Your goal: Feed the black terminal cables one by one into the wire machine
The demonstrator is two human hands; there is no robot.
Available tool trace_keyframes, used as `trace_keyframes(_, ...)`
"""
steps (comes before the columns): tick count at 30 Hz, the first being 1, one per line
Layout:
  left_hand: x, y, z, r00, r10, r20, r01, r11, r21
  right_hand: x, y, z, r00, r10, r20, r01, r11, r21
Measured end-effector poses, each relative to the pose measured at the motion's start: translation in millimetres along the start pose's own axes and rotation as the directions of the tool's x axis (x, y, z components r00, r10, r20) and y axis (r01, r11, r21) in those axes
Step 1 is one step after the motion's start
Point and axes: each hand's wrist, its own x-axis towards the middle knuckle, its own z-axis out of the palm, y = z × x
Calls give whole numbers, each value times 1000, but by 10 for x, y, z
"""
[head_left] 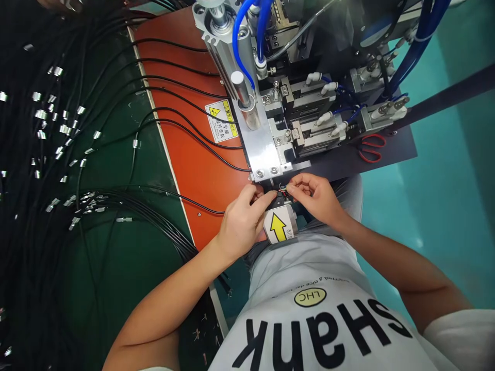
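The cable end (281, 192) is lying crosswise just above the arrow-labelled block (279, 226). The left hand (243, 219) and right hand (314, 197) are both pinching it, grips closed, the right nearer its tips.

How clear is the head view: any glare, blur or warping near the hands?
Head view: sharp at the left hand and right hand, though the wire ends they pinch are tiny; metal clips glint on the dark left; the orange plate bows at its edge.
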Motion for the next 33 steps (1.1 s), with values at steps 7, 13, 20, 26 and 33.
trace_keyframes(7,0,2,7,999,-9,36,8,999,43,-41,-51,15,988,-143,-54,126,962,-243)
trace_keyframes(13,27,21,-8,996,-19,91,7,991,133,-79,-197,13,985,-169,-40,139,903,-407)
trace_keyframes(20,7,55,-15,992,-46,116,15,966,258,-83,-199,8,985,-168,-44,125,863,-490)
trace_keyframes(26,18,64,-7,996,-45,74,31,982,185,-85,-181,-1,985,-156,-72,125,937,-327)
trace_keyframes(33,19,62,-17,996,-51,73,39,987,155,-84,-86,119,963,-240,-120,190,925,-330)
